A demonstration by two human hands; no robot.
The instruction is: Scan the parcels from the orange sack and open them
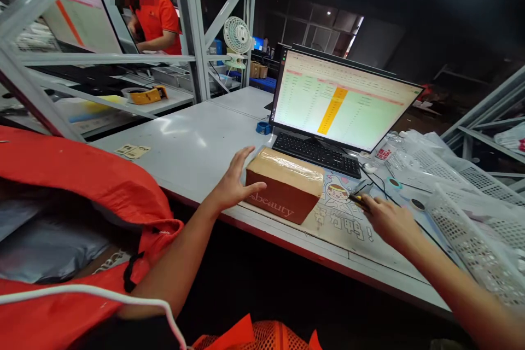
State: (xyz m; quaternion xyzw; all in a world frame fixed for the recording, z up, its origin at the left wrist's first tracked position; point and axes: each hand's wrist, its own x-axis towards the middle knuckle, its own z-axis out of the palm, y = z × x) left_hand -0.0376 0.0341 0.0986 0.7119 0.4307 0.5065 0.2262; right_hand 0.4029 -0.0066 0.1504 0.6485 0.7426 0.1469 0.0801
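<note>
Cardboard box (285,186) is sitting right between the two hands, flat on the bench (184,126) near its front edge, with clear shiny tape over the top and "beauty" printed on the dark red front. The left hand (233,186) is open, fingers spread at the box's left end, thumb in front of the printed face, though I honestly can't tell if it's pressing or just hovering. The right hand (388,219) is closed around a black-and-yellow tool (359,200), looks like some kind of cutter, off to the box's right and not touching it

My guess on handling: fairly stiff walls, probably light enough for one palm to steady, no clue what's inside or how fragile it is. That tape looks slick, so I'd hold the bare cardboard on the left end or the lower sides, fingers well away from the blade side

Further out, a cartoon mat (342,224) lies between box and right hand, the keyboard (315,154) is just beyond the box, with the monitor (342,104) behind that. White mesh baskets (463,240) are past the right hand, and a big red bag (82,164) is left of the left hand
</note>
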